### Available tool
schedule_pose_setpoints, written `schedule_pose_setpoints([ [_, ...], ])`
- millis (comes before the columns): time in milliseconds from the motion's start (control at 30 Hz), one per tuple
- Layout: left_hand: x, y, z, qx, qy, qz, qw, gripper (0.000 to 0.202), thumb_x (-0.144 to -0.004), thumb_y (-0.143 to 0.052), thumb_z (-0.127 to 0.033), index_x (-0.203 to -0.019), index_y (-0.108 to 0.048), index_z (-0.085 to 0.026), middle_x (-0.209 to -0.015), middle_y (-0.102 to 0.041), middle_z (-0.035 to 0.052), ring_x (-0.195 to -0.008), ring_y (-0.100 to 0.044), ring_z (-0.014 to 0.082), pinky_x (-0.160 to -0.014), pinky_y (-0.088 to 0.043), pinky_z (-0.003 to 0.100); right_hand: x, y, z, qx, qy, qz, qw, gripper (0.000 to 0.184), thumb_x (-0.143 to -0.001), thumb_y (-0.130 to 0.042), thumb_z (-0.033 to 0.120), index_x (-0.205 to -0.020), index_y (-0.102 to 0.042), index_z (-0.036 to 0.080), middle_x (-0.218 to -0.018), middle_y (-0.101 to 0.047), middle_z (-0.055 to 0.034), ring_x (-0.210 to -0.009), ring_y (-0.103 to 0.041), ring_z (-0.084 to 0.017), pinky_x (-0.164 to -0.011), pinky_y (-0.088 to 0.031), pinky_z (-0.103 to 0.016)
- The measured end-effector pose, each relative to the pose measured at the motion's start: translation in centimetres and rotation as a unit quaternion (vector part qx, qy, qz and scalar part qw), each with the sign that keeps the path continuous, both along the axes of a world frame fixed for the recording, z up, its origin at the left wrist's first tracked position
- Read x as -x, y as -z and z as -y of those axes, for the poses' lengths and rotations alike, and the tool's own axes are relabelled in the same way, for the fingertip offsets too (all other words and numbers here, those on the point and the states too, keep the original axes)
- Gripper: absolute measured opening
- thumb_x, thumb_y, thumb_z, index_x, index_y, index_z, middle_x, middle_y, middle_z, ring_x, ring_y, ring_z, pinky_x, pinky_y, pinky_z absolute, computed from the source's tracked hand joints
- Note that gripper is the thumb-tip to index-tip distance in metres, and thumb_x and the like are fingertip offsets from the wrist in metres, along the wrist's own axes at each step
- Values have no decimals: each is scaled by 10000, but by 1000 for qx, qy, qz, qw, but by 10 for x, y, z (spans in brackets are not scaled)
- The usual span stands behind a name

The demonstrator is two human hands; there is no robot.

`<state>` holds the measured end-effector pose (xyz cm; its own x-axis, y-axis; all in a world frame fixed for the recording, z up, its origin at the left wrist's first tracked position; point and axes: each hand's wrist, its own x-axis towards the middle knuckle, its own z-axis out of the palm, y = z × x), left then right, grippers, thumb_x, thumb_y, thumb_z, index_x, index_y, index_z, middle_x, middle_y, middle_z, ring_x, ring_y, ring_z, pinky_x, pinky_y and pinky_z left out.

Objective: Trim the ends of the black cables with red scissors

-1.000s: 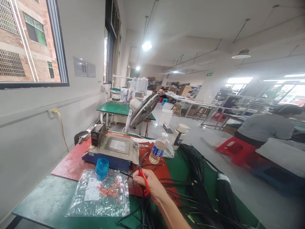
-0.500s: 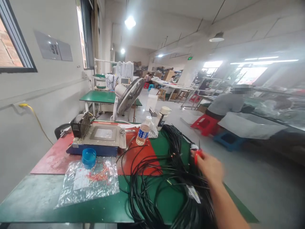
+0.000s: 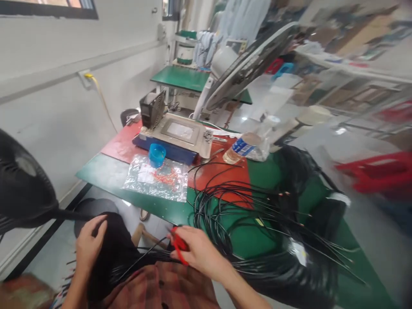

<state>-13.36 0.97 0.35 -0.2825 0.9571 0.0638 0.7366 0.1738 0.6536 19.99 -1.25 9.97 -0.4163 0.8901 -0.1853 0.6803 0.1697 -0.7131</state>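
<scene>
Fingers of the right hand (image 3: 200,251): wrapped round some red-handled scissors (image 3: 176,241), so yeah, got a grip on those. Blades point off up and to the left, pretty blurry.
Fingers of the left hand (image 3: 88,244): loosely curled next to the dark trouser leg (image 3: 112,227). Honestly can't tell if they're pinching anything.
Lap stuff: bunch of thin black cables (image 3: 154,255) running across in front of the red-brown plaid shirt (image 3: 161,285), right by the scissors hand.
Table: green top (image 3: 103,171) with a flat red sheet (image 3: 120,143) over part of it. Big tangle of looped black cables (image 3: 212,219) on the right half, some ends copper-coloured.
Bag zone: clear crinkly plastic bag (image 3: 138,178) lying flat with tiny red-orange bits (image 3: 165,177) scattered on it, plus a translucent blue round cup (image 3: 157,156) at its back edge.
Machine: low blue box with a beige top plate (image 3: 170,150), just behind the cup, with a small black boxy fan (image 3: 152,109) at its back left corner.
Bottle: clear plastic one with a blue label (image 3: 243,146), right of the machine, pale liquid inside.
Behind: big grey-and-white fan (image 3: 251,64), tilted and smeary.
</scene>
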Motion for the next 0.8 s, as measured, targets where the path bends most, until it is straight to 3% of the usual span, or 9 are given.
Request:
schedule_pose_setpoints([
  [100,-2,-14,30,0,17,-5,1000,320,-758,-521,-409,-956,-657,-198,-1049,-664,97,-1030,-573,228,-985,-376,358,52,42,-7,26,-77,30,996,156,-677,-702,290,-770,-622,193,-703,-588,-11,-642,-515,-166,-549,-315,-242],
  [200,5,-26,62,20,-25,13,999,312,-761,-528,-411,-974,-652,-219,-1059,-664,77,-1003,-586,228,-925,-411,343,86,75,-10,64,-102,60,991,139,-634,-715,200,-743,-629,202,-640,-553,7,-613,-508,-167,-536,-275,-252],
  [300,10,-41,90,90,-94,107,986,328,-729,-570,-452,-975,-662,-256,-1044,-685,37,-950,-604,222,-818,-449,298,104,97,-10,92,-129,82,984,186,-525,-734,108,-646,-622,194,-530,-496,29,-542,-482,-153,-514,-248,-251],
  [367,6,-52,105,167,-93,207,959,338,-715,-582,-480,-951,-681,-259,-889,-718,22,-861,-616,213,-726,-456,272,107,104,-9,103,-140,90,981,165,-515,-720,114,-625,-621,189,-516,-493,30,-530,-477,-146,-509,-237,-248],
  [467,-16,-64,118,294,18,331,896,337,-729,-561,-499,-814,-720,-215,-607,-672,17,-595,-548,166,-556,-401,253,103,104,-10,105,-131,87,982,191,-535,-741,237,-691,-640,195,-585,-543,25,-576,-492,-143,-516,-231,-236],
  [567,-44,-65,118,340,82,401,846,373,-713,-579,-511,-654,-727,-173,-480,-555,-13,-457,-337,90,-471,-297,231,93,92,-10,98,-100,79,987,245,-560,-750,328,-734,-639,198,-636,-568,34,-597,-478,-125,-522,-228,-222],
  [667,-66,-57,109,335,53,468,816,381,-685,-618,-507,-611,-715,-146,-483,-525,-14,-459,-310,74,-458,-271,217,85,72,-9,106,-27,15,994,186,-584,-730,282,-685,-618,173,-615,-550,40,-581,-447,-113,-526,-244,-212],
  [733,-74,-51,101,338,6,523,782,343,-655,-669,-470,-653,-708,-129,-554,-602,22,-444,-399,73,-428,-285,209,81,60,-7,135,15,-63,989,152,-597,-707,248,-679,-609,165,-593,-533,45,-570,-439,-112,-524,-264,-206],
  [800,-79,-47,94,318,-67,588,741,297,-635,-715,-397,-725,-705,-114,-644,-670,69,-514,-552,114,-455,-378,208,77,50,-5,164,30,-121,979,142,-595,-694,218,-690,-603,165,-576,-513,52,-560,-430,-110,-518,-277,-201],
])
